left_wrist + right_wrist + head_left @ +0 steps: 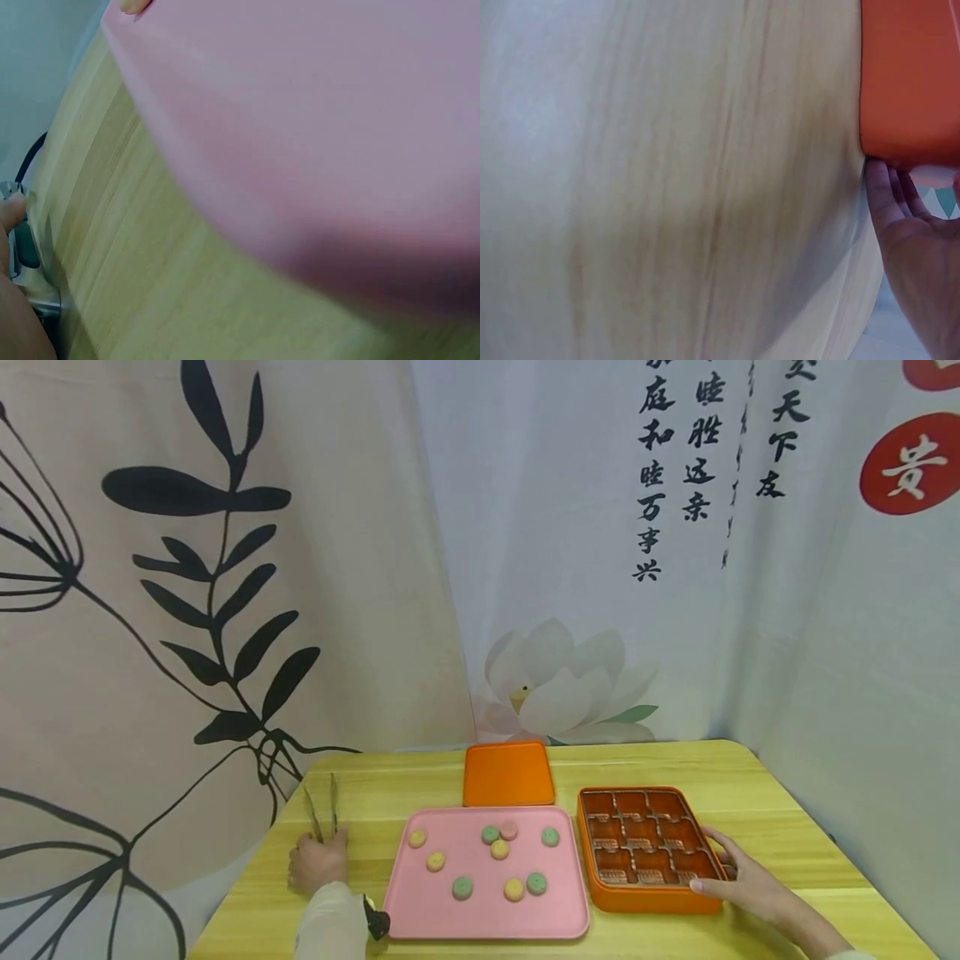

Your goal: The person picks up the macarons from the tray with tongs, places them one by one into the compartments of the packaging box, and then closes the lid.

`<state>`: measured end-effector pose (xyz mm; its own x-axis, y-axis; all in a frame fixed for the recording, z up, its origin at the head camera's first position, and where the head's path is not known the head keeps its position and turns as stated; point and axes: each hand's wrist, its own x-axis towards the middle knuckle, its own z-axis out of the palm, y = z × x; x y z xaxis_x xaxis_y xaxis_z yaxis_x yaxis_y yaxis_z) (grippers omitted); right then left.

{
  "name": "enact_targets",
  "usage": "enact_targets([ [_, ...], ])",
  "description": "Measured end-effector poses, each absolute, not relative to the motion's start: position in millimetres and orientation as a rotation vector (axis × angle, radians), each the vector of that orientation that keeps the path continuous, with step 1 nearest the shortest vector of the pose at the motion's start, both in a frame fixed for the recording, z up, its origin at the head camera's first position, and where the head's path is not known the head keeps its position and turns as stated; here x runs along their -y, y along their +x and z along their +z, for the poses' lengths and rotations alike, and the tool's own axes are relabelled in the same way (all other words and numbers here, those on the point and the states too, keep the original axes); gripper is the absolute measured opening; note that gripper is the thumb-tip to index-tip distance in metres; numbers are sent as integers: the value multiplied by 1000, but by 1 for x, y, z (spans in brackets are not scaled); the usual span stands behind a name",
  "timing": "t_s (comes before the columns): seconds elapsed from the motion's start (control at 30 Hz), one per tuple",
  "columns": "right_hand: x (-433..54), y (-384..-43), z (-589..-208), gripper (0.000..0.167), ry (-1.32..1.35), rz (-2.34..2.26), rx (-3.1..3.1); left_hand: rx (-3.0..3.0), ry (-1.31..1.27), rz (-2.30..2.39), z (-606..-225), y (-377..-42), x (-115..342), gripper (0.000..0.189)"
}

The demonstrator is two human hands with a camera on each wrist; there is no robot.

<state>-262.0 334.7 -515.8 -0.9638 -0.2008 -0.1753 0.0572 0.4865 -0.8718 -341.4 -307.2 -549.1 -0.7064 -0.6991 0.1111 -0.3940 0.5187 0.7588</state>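
Note:
On the left in the head view, my left hand (318,862) holds metal tongs (334,803), their two arms spread apart and pointing away from me. Part of the tongs (46,301) shows at the left edge of the left wrist view. Beside that hand lies a pink tray (420,910) with several small round macaron-like pieces (462,887) in yellow, green and pink. My right hand (757,881) grips the near right corner of an orange box (652,900), thumb over the rim and fingers along the side. A clear insert (637,831) divides the box into compartments.
An orange lid (508,774) lies flat behind the pink tray. Everything stands on a yellow wood-grain table (810,852). Printed curtains (375,568) hang behind and beside the table. A dark object (377,920) sits at my left wrist.

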Motion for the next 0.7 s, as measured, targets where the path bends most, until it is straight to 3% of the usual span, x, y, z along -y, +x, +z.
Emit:
enact_targets([
  [0.7,-336,-262,-519,95,-130,-1449,-2502,2400,890,-907,-548,-343,310,42],
])
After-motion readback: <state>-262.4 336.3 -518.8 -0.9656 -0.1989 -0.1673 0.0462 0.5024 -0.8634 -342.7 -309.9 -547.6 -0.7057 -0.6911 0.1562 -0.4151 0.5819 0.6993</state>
